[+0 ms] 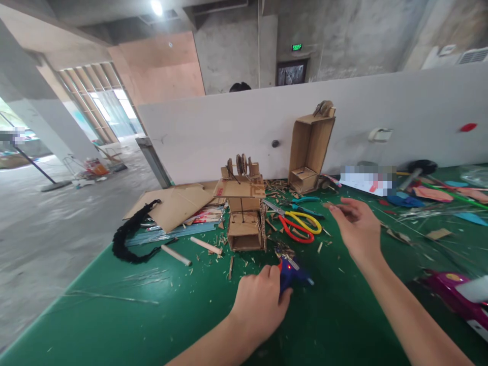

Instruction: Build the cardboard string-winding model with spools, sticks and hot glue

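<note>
My left hand is wrapped round a blue hot glue gun low over the green table, its small red light lit. To the right, my right hand is raised with thumb and fingertips pinched on a small brownish piece, perhaps a cardboard scrap. Just beyond the glue gun stands a cardboard structure with round cardboard discs on top and a thin rod below its upper plate. Scissors with red and yellow handles lie between my hands, beside teal-handled pliers.
A taller open cardboard frame stands against the white partition. Left are wooden sticks, a black fuzzy strip and cardboard sheets. A magenta device sits at right. Scraps litter the green table.
</note>
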Available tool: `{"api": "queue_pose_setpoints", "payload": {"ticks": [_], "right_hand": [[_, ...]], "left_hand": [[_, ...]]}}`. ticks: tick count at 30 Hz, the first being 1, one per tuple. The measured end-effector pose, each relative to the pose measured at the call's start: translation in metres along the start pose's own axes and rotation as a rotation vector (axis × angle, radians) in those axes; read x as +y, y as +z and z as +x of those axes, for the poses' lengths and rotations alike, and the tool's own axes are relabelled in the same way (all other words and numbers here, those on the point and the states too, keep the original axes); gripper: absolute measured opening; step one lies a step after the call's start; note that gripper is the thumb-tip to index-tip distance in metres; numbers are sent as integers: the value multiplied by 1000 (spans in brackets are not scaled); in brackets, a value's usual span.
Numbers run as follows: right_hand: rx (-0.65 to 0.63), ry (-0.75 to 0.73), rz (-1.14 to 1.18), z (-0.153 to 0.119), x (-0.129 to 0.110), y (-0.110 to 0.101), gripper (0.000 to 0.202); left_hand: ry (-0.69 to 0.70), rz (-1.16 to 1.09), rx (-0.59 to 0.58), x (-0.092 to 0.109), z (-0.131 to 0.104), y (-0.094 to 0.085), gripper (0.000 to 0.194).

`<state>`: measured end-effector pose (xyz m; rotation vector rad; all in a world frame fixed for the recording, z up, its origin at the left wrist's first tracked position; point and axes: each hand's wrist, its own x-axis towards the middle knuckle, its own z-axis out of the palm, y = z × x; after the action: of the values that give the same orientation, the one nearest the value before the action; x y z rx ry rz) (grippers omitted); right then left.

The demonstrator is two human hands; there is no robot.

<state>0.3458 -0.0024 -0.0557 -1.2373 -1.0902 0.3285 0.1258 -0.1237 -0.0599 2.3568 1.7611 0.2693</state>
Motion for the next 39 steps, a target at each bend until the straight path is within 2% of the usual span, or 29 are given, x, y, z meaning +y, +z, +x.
{"api": "queue_pose_setpoints", "payload": {"ticks": [6, 11, 16, 22, 26, 30, 32, 35, 37, 39], "right_hand": [[-21, -28, -48, -1, 2, 0, 40], [-125, -98, -242, -4, 4, 2, 32], [-153, -161, -419, 1, 14, 1, 34], [-80, -212, -594, 17, 41, -12, 33], [-34, -186, -707, 22, 52, -20, 35], [-41, -186, -815, 15, 47, -17, 39], [-129, -225, -869, 8, 39, -13, 34], [-286, -296, -886, -2, 27, -9, 26], [-390, -350, -876, -9, 21, -5, 25], [-507, -414, -854, -17, 16, 0, 24]], "left_hand": [[18, 56, 27, 13, 12, 0, 28], [44, 97, 68, 16, 2, -10, 32], [56, 109, 149, 2, -11, -15, 22], [66, 81, 208, -22, -15, -2, 16], [112, 31, 234, -25, -15, 3, 16], [165, -2, 279, -23, -16, 4, 14], [214, -46, 366, -25, -16, 2, 12], [323, -167, 598, -32, -17, -9, 9], [397, -284, 787, -39, -18, -23, 12], [412, -360, 960, -46, -16, -43, 15]]}}
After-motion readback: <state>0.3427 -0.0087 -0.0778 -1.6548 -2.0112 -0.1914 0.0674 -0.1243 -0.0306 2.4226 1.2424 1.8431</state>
